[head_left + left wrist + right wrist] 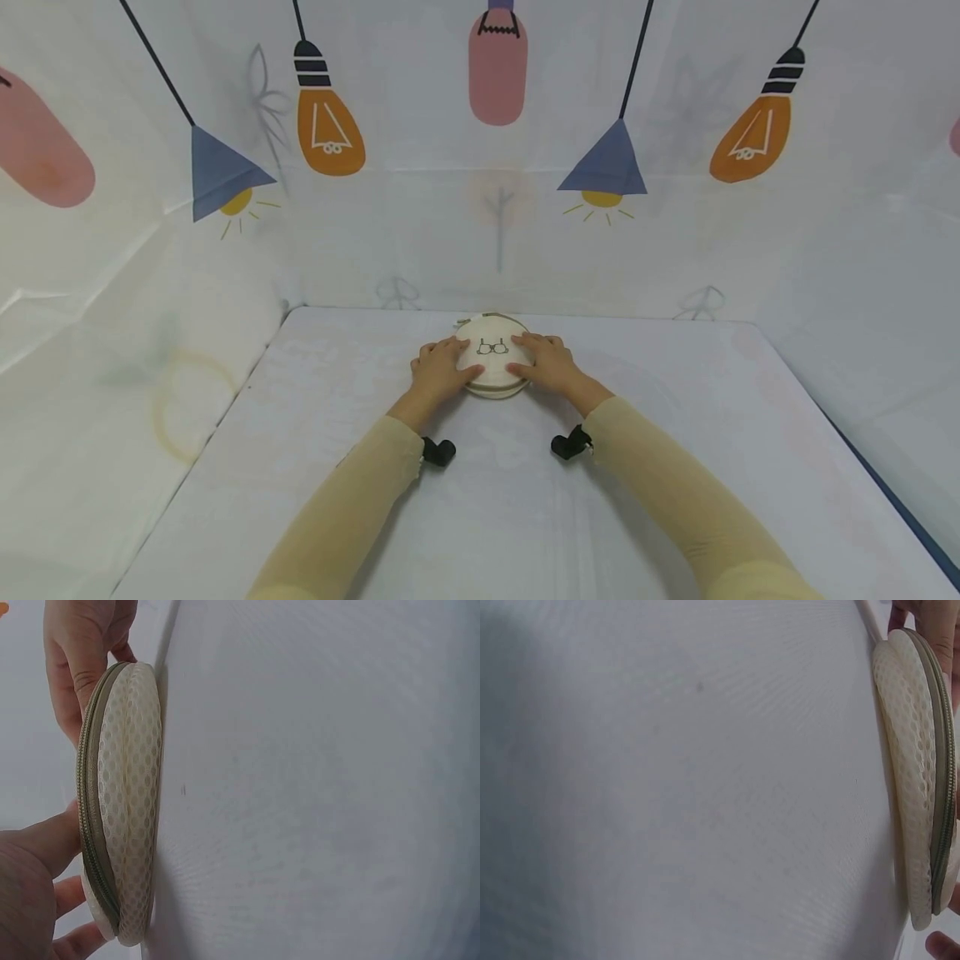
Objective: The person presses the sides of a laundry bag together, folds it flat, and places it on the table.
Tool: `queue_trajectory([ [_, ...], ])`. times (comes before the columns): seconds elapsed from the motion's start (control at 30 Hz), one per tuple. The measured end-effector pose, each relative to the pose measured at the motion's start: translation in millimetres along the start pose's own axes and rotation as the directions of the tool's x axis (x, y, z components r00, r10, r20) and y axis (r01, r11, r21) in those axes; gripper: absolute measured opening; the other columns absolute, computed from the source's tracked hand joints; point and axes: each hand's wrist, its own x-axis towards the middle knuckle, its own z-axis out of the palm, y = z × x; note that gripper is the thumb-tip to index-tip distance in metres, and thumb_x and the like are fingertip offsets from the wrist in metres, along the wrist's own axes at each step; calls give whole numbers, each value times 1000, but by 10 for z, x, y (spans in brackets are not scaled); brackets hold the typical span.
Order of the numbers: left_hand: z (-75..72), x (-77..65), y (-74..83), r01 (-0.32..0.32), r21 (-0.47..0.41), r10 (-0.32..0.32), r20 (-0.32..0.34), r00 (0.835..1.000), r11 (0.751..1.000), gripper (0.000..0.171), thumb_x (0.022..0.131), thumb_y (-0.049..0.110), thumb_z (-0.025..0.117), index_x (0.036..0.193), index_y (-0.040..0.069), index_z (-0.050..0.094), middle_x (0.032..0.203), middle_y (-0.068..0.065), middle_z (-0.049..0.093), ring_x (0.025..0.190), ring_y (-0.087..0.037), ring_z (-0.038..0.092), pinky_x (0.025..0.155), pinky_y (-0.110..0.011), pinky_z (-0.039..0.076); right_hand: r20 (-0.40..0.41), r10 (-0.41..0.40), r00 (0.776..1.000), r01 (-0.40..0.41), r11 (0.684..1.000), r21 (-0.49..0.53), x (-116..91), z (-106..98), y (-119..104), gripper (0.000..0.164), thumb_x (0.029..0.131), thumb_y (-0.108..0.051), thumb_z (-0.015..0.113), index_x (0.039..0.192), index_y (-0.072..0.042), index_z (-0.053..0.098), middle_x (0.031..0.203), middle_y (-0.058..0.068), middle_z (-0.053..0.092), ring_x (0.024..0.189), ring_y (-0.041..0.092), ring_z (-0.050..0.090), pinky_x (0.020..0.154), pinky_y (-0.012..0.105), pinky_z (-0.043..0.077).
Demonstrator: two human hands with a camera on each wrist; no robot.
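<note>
A round cream zippered mesh pouch (493, 377) with a pair of eyeglasses drawn on its top lies near the table's far edge. My left hand (438, 371) grips its left side, thumb on the top face and fingers round the rim. On the opposite side my right hand (551, 365) holds it the same way. In the left wrist view the olive zipper (94, 795) follows the pouch's upper edge above thick honeycomb mesh sides (131, 802). Only fingertips (941, 946) of the right hand show at the right wrist view's lower corner.
The white-covered table (495, 517) stretches from the pouch back toward me. White cloth walls (420, 225) printed with lamps and bulbs rise behind and beside it. A black wrist device (438, 452) sits below the left sleeve, another (572, 443) below the right.
</note>
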Motion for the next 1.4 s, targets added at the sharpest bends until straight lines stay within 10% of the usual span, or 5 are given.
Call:
queue_trajectory([
  [1.4,-98,-122,-55,-76,-197,70,-41,997,977,71,94,48,66,152,14,43,159,-17,32,143,-43,28,112,-63,24,-74,1,997,8,992,122,-81,-105,-53,66,96,-43,65,151,-12,45,160,14,32,145,45,21,114,65,22],
])
